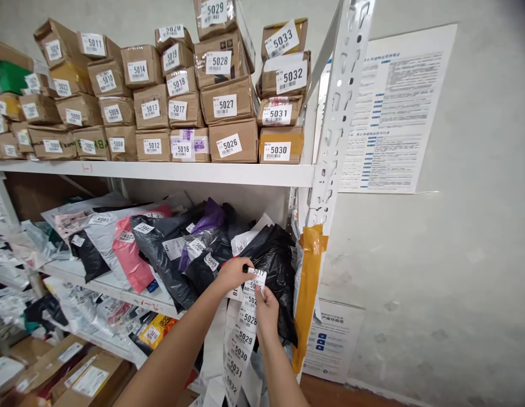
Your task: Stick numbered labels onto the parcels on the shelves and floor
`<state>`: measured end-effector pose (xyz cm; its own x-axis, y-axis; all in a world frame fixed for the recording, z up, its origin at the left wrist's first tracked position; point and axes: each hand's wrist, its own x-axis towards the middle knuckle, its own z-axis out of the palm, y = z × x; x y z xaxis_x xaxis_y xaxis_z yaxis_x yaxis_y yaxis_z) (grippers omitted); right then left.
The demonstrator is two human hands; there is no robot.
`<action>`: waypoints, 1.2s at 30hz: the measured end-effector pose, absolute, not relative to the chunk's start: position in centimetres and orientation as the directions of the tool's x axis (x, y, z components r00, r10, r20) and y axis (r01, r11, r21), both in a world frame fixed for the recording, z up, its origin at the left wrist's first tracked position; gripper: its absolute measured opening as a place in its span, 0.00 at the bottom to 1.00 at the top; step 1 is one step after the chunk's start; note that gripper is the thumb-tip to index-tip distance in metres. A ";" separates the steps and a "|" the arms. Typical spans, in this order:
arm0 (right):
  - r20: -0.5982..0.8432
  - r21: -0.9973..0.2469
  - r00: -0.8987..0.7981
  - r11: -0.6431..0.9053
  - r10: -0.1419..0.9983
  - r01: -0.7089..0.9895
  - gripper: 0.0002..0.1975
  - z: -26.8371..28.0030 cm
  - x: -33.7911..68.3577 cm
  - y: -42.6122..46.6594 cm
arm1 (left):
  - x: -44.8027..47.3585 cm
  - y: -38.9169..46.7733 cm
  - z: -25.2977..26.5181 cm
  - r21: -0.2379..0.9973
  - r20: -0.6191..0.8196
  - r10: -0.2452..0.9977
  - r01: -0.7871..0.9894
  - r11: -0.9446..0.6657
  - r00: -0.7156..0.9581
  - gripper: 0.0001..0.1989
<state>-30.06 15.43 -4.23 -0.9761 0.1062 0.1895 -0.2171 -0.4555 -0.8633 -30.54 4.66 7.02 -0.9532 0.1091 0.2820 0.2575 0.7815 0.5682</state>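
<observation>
Label strip [243, 338] hangs from the left hand [233, 275] and right hand [268, 310], both pinching it.

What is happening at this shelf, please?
The person's left grip holds the top end of a strip of numbered labels, and the right grip pinches it slightly lower. The rest of the strip hangs down. Labelled boxes stand stacked on the upper shelf; bagged parcels lie on the shelf below.

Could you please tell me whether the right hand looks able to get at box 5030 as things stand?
Probably yes, at least to touch: the front of box 5030 faces out above the shelf edge. The right hand holds the label strip, though, and box 5031 sits on top.
</observation>
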 end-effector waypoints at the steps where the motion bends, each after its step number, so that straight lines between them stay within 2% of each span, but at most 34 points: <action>1: 0.188 -0.868 -0.977 -0.449 0.101 -0.214 0.24 -4.3 -30.1 15.4 | -30.7 4.7 7.0 0.570 0.277 0.095 0.243 0.785 -0.956 0.10; 9: 0.203 -0.881 -0.976 -0.420 0.082 -0.219 0.24 -4.3 -30.2 15.7 | -31.8 4.6 6.8 0.657 0.185 0.061 0.169 0.735 -0.981 0.11; 15: 0.183 -0.890 -0.981 -0.413 0.062 -0.192 0.24 -4.1 -30.0 15.8 | -33.0 4.3 6.4 0.757 0.077 0.071 0.105 0.645 -0.994 0.17; 20: 0.171 -0.891 -0.983 -0.416 0.058 -0.180 0.24 -3.7 -29.7 15.9 | -33.0 4.5 6.6 0.813 0.032 0.069 0.067 0.579 -0.997 0.17; 26: 0.068 -0.891 -0.995 -0.445 0.070 -0.092 0.21 -2.8 -29.2 16.2 | -31.8 5.4 7.3 0.752 0.087 -0.011 0.058 0.657 -0.996 0.09; 29: -0.025 -0.879 -0.999 -0.476 0.048 -0.001 0.22 -2.5 -28.6 16.5 | -31.1 6.2 7.4 0.691 0.149 -0.094 0.036 0.722 -0.984 0.08; 33: -0.082 -0.872 -0.996 -0.484 -0.020 0.081 0.26 -2.2 -27.5 17.2 | -30.6 7.2 6.8 0.643 0.193 -0.191 -0.023 0.765 -0.962 0.08; 36: -0.150 -0.869 -0.989 -0.480 0.017 0.123 0.26 -2.3 -26.3 18.1 | -30.3 8.0 6.3 0.616 0.205 -0.225 -0.053 0.786 -0.953 0.08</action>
<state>-26.30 18.15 -2.31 -0.9886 0.0171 -0.1496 0.1232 -0.4796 -0.8688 -30.27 8.00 6.34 -0.9526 -0.2254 0.2046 -0.0535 0.7855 0.6165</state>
